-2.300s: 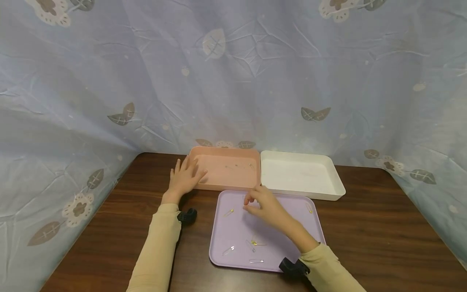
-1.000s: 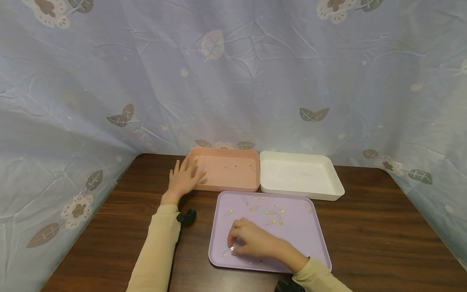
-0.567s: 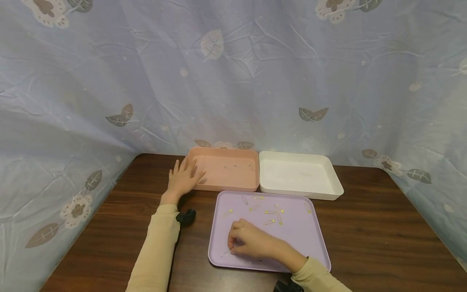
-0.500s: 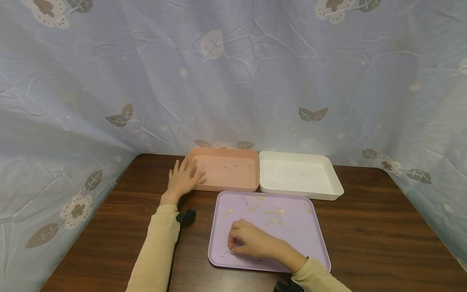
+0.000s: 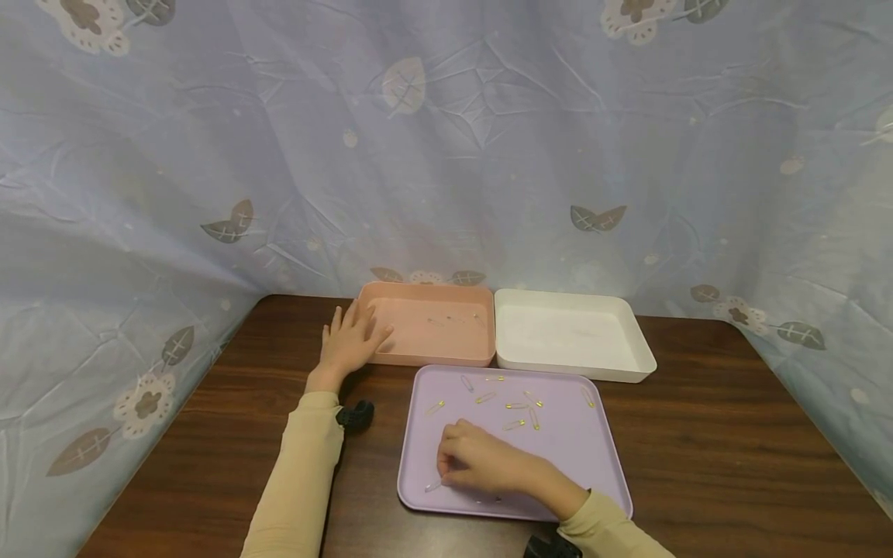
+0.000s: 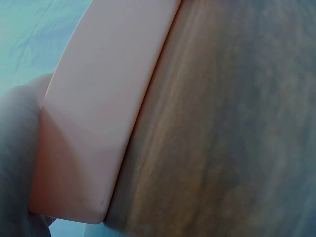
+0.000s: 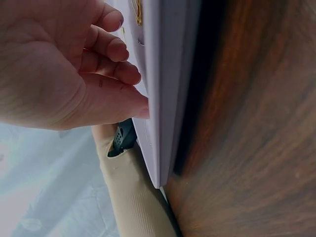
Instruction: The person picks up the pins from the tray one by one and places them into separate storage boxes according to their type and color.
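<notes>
1. Left hand (image 5: pixel 346 341) at the left end of the pink tray (image 5: pixel 405 329), touching it; its fingers are spread wide and nearly straight, resting on the tray rather than curled about anything; a ribbed cream sleeve (image 5: pixel 296 473) and a black wrist device (image 5: pixel 356 416) lie behind it.
2. The pink tray is smooth, shallow and rounded at the corners; a few thin pins (image 5: pixel 453 318) lie on its floor, towards the right.
3. A silver safety pin (image 5: pixel 433 487), a slim wire loop, lies slantwise in the near left part of the lilac tray (image 5: pixel 579 457); its right end runs in under the right hand's fingertips.
4. Right hand (image 5: pixel 481 459), palm down, fingers curled, thumb near the fingertips; the pin's end is covered there, so whether they pinch it I cannot tell.
5. Gold safety pins (image 5: pixel 518 406) lie scattered beyond that hand; the lilac tray is flat, matt and low-rimmed.
6. White tray (image 5: pixel 572 333), smooth and rectangular, just beside the pink one; dark streaked wood-grain table (image 5: pixel 732 403) beneath.
</notes>
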